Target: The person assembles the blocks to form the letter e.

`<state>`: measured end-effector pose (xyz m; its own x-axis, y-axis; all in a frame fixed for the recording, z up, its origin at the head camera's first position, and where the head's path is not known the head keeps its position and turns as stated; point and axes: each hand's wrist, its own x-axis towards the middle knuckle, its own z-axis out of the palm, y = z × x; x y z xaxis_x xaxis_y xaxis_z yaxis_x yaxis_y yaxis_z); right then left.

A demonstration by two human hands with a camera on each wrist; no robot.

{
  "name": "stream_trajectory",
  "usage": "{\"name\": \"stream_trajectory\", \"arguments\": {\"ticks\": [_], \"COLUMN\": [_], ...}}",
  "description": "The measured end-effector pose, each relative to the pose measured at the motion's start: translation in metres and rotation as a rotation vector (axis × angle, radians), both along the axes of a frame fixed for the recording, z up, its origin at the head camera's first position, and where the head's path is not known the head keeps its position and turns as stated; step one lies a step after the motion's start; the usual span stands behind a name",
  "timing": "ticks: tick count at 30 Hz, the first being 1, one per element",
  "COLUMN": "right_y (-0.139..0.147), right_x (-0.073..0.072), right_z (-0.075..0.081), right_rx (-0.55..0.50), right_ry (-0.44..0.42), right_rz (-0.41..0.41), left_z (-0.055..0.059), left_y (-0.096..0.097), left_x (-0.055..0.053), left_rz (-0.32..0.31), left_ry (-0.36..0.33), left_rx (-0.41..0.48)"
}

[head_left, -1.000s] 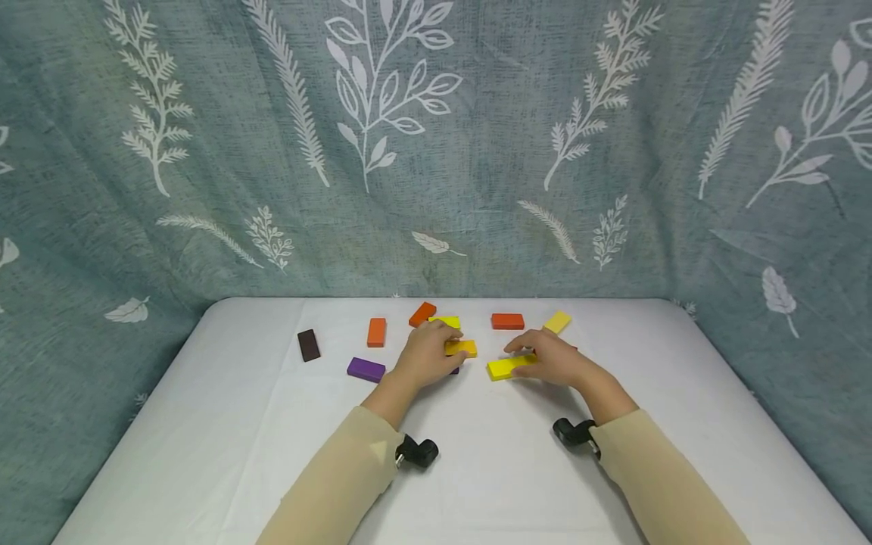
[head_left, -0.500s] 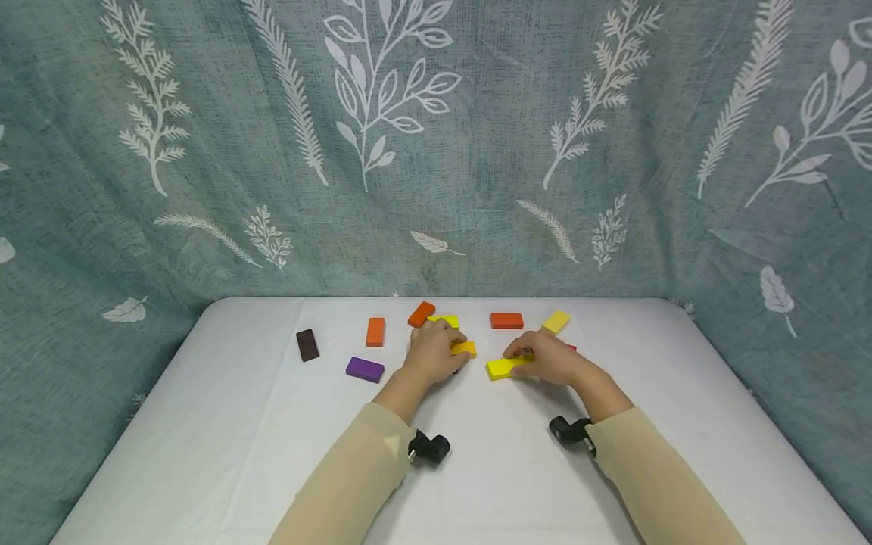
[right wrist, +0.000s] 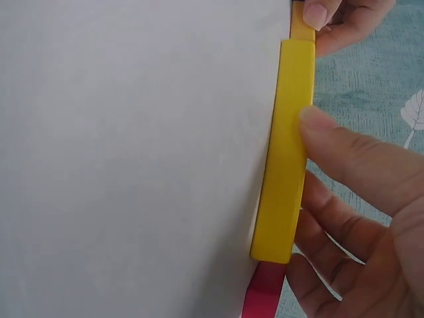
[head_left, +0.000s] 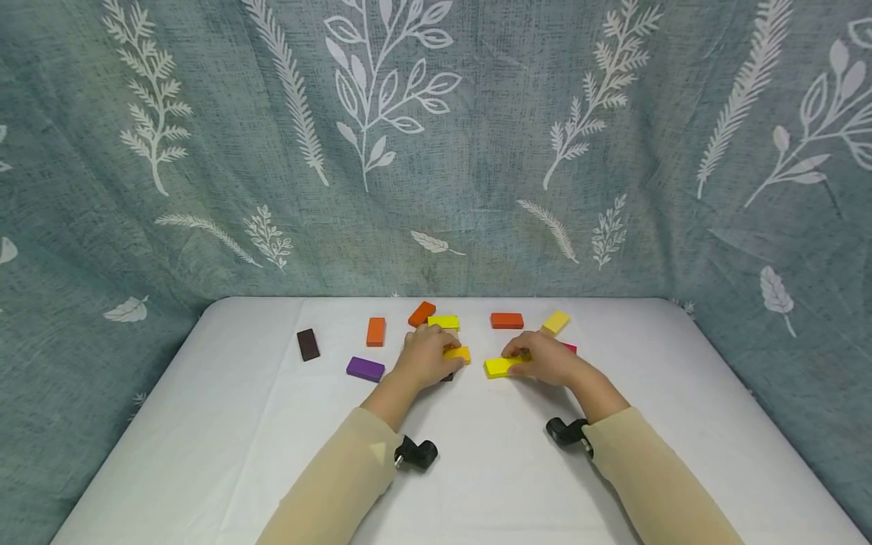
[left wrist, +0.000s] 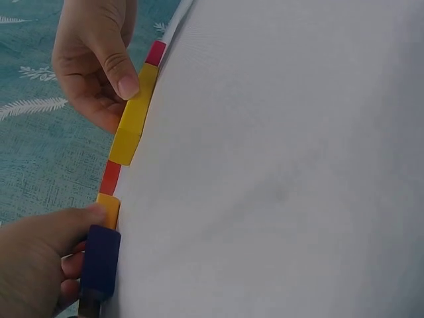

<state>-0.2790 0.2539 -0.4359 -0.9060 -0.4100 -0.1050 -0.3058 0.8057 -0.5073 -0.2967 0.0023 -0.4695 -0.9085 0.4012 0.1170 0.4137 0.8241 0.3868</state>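
In the head view my left hand pinches an orange-yellow block by its left part. The left wrist view shows the thumb on that block, with a dark purple-blue block standing in front of the fingers. To the right, my right hand holds a longer-looking bright yellow block between thumb and fingers. In the right wrist view its thumb presses the near face of the yellow block, and a pink-red block shows past its end. The two held blocks are apart in the head view.
On the white table lie a dark brown block, a purple block, an orange block, an orange-red block, a lime-yellow block, a red-orange block and a pale yellow block. A patterned curtain hangs behind.
My left hand went right, then came back left and slightly nearer with the orange-yellow block, uncovering more of the lime-yellow block. My right hand and its yellow block shifted slightly left.
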Motion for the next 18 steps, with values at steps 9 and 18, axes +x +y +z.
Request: {"name": "stream_trajectory", "arguments": {"ticks": [9,18], "right_y": [-0.011,-0.022], "right_x": [-0.003,-0.008], "right_z": [-0.001,-0.003], "right_rx": [-0.015,-0.009], "right_ry": [0.011,-0.008], "right_rz": [0.029,0.008], "left_z": [-0.001,-0.001], "left_y": [-0.009,-0.013], "left_x": [0.0,-0.001], "left_rz": [-0.017,-0.046], "left_ry": [-0.101,-0.112], "left_rx": [0.068,0.118]}}
